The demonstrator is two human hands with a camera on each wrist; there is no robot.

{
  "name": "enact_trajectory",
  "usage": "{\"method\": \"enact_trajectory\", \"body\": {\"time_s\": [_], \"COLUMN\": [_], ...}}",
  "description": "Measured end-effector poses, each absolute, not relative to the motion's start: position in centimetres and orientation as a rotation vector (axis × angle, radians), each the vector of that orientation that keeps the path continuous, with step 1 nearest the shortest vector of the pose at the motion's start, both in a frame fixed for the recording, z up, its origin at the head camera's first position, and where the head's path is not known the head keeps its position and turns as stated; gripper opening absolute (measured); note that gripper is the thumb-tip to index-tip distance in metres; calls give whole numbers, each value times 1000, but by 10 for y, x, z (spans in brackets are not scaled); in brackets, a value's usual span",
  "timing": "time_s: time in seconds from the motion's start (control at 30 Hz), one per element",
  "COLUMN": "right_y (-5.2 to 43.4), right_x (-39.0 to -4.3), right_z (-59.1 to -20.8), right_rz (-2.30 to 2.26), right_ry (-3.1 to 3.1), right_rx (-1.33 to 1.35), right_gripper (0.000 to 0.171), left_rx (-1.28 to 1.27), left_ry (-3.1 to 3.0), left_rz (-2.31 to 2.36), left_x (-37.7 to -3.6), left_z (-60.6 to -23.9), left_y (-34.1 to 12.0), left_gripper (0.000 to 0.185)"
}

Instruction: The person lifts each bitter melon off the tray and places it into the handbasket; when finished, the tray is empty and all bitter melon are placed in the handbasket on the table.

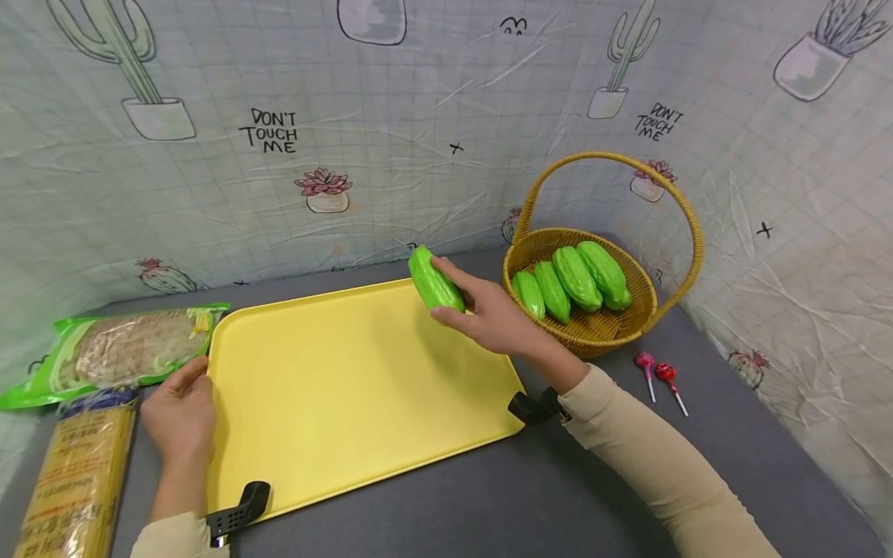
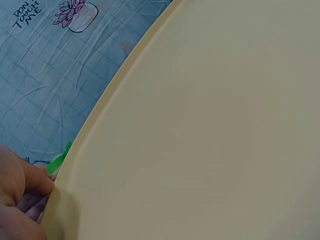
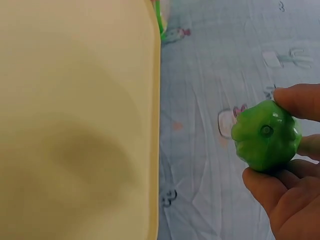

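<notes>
Fingers (image 1: 446,273) of the right hand (image 1: 498,322) curl round a green gourd (image 1: 434,280), thumb below and fingertips over the top, holding it above the far right corner of the tray (image 1: 349,387). Nearest the viewer, the left hand (image 1: 180,415) rests at the tray's left rim, its fingers loosely bent against the edge and gripping nothing that I can make out; the left wrist view shows a fingertip (image 2: 42,182) touching the rim (image 2: 100,120). Two noodle packs (image 1: 77,480) lie on the counter (image 1: 488,496) just left of that hand. The gourd's long axis runs from the palm up and away to the left, so its free end points toward the backdrop. Right of the hand, two lollipops (image 1: 659,380) lie on the counter. Farther back stands the basket (image 1: 614,333), holding four more gourds (image 1: 575,279) side by side, close beside the held one.
</notes>
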State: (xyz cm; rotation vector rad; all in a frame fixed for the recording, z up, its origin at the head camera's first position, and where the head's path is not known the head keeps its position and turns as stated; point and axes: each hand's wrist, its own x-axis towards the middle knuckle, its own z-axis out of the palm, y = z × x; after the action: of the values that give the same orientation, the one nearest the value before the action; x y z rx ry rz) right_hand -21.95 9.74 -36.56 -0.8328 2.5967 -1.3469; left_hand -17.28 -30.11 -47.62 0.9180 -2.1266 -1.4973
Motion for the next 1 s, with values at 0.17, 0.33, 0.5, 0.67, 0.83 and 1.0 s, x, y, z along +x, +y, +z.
{"method": "enact_trajectory", "body": {"time_s": [0.17,0.33,0.5,0.67,0.83,1.0], "right_y": [122,140,157,173,189,203], "right_x": [-220,-222,-223,-225,-228,-232], "right_z": [-365,-367,-369,-369,-370,-373], "right_rz": [-1359,-1343,-1313,-1266,-1252,-1221], "right_ry": [2618,2659,2706,2773,2806,2819], "right_rx": [-757,-692,-601,-537,-469,-395], "right_gripper": [76,76,75,74,73,73], "left_rx": [916,906,893,889,864,882], "left_ry": [-2134,-2109,-2060,-2058,-2033,-2063], "left_rz": [-1490,-1522,-1578,-1582,-1578,-1570], "left_x": [-174,-173,-173,-172,-173,-173], "left_z": [-477,-476,-475,-476,-476,-478], "left_y": [-301,-302,-302,-301,-301,-302], "left_gripper": [36,36,35,35,35,36]}}
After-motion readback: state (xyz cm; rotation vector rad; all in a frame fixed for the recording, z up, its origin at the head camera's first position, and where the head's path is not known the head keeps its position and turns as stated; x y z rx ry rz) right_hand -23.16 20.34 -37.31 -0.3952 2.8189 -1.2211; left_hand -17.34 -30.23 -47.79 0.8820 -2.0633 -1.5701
